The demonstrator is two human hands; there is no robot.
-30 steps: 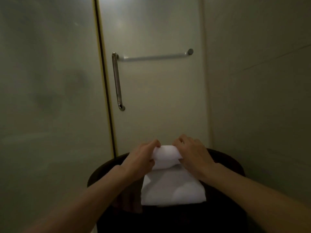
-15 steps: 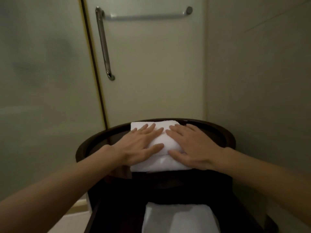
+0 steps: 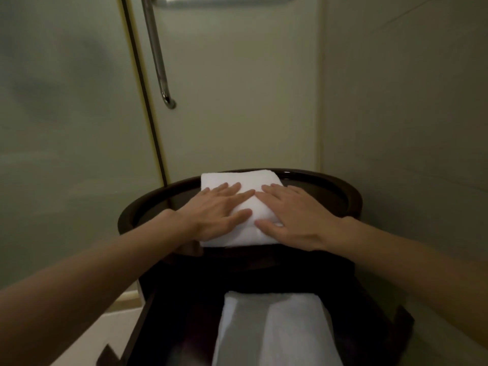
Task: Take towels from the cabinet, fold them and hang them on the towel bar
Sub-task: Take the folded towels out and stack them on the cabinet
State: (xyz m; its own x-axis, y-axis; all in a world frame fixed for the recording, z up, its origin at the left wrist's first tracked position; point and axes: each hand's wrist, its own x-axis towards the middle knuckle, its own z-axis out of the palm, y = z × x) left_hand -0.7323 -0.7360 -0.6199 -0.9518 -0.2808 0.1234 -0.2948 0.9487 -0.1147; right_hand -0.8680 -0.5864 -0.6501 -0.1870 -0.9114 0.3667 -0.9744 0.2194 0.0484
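Both hands, left hand [image 3: 219,211] and right hand [image 3: 293,215], press flat, fingers [image 3: 237,190] spread, on the folded towel [image 3: 239,180].

Dim room: frosted glass panel [image 3: 60,107] at left, pale door [image 3: 237,101] with vertical metal handle [image 3: 157,54], plain wall [image 3: 404,101] right, light floor [image 3: 105,336].

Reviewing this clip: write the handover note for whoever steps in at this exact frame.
Left hand and right hand: both flat, fingers spread, pressing the folded towel; neither grips it.
Folded towel lies on the dark round table.
A second towel lies below, in the open lower part of the table.
Towel bar on the door is bare where visible.
Done: one towel folded. Left: hang it, then handle the second.
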